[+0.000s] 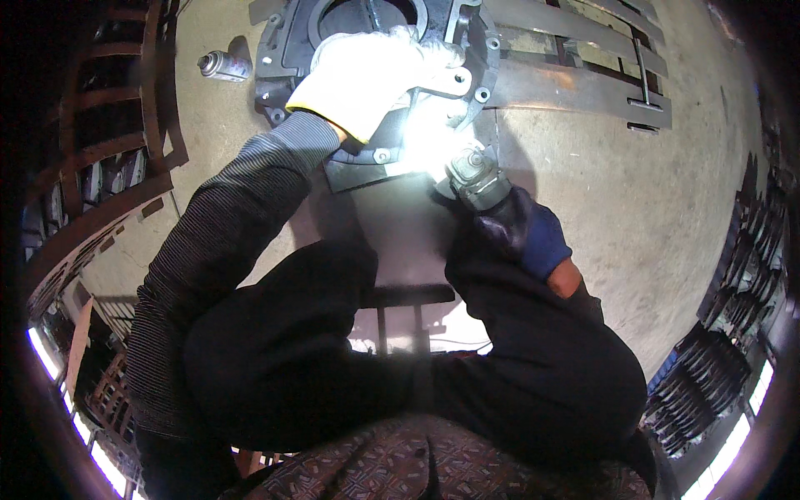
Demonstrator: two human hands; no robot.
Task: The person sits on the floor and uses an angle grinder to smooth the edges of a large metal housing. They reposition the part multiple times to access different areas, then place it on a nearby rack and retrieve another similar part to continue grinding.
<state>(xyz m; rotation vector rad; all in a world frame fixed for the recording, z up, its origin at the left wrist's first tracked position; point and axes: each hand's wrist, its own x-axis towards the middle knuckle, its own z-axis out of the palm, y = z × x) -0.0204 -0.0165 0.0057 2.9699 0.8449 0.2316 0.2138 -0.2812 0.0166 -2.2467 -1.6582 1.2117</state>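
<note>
My left hand [362, 79], in a white glove with a yellow cuff edge, rests across a dark round metal casting [292, 46] with bolt holes around its rim. Its fingers stretch to the right over the casting; strong glare washes out their detail. My right hand [508, 218], in a dark glove, is closed around an angle grinder [477, 177], whose head is at the near right edge of the casting. Brilliant light between the grinder and casting hides their contact. A pale lug [454, 81] with a hole shows beside my left fingers.
A spray can [225, 66] is on the floor left of the casting. Flat steel bars [567, 83] extend to its right, with a metal handle [642, 75] across them. A brown metal rack [150, 92] stands at left; stacked dark parts [700, 375] are at right.
</note>
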